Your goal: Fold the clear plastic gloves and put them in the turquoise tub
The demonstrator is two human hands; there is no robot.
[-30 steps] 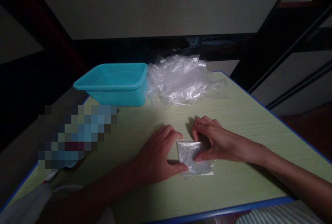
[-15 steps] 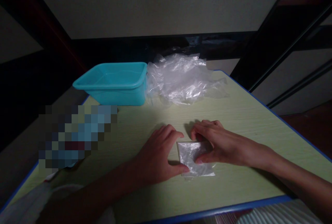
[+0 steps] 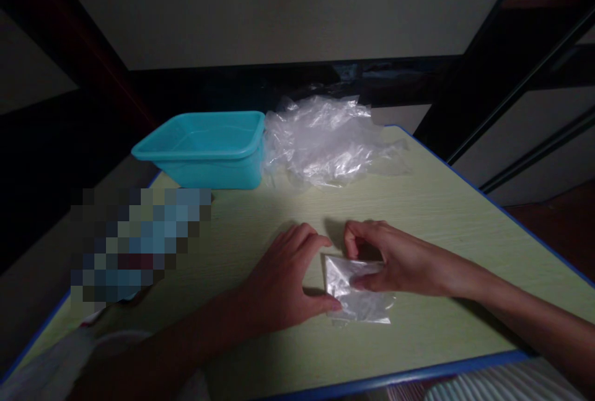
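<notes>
A small square of folded clear plastic bag (image 3: 357,305) lies on the table near its front edge, slightly turned. My right hand (image 3: 395,258) grips it from the right, thumb flat on top and curled fingers at its far edge. On the other side, my left hand (image 3: 290,283) rests on the table with thumb and fingers spread wide. Its thumb tip touches the lower left of the folded bag, while the fingertips stay apart from it.
A turquoise plastic basin (image 3: 209,168) stands at the back left of the wooden table (image 3: 441,215). Beside it spreads a loose heap of clear plastic bags (image 3: 325,141). A blurred-out object (image 3: 144,246) lies at the left. Blue edging borders the table.
The folded plastic bag has shifted a little to the right and toward me, and turned slightly. My right hand's fingers have drawn in to its far edge. My left hand has barely moved.
</notes>
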